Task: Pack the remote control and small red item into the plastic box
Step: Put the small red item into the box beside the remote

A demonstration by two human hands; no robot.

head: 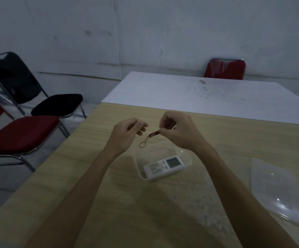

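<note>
Your right hand [177, 130] pinches the small red item [154, 134], key ring dangling, above the plastic box [187, 161] holding the remote control [163, 166]. Left hand [127, 133] loosely curled, holding nothing visible. Lower it beside the remote, then release.

Black chair [29, 88], white table [198, 93]

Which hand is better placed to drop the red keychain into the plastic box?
Right. The right hand already pinches the red keychain above the plastic box, where the remote control lies. The left hand looks empty.
</note>
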